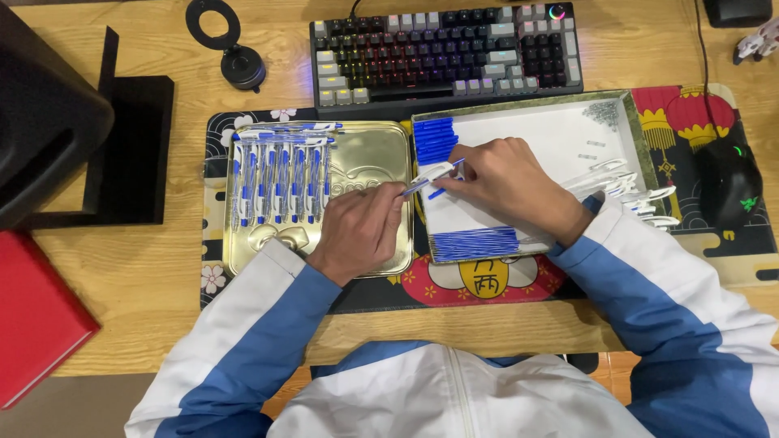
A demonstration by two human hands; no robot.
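I see both hands meeting over the seam between two trays. My left hand is closed around the rear of a white pen, fingers curled tight on its barrel, resting over the right edge of the gold tin. My right hand pinches the front end of the same pen, fingertips together on a blue refill that sticks out of it. The pen lies tilted, just above the left side of the white box.

In the tin, finished pens lie side by side in a row, upright to my view. In the box, blue refills are stacked at the upper left and along the lower edge; clear barrels are heaped at its right side, partly under my sleeve. A keyboard sits beyond the trays, a mouse to the right.
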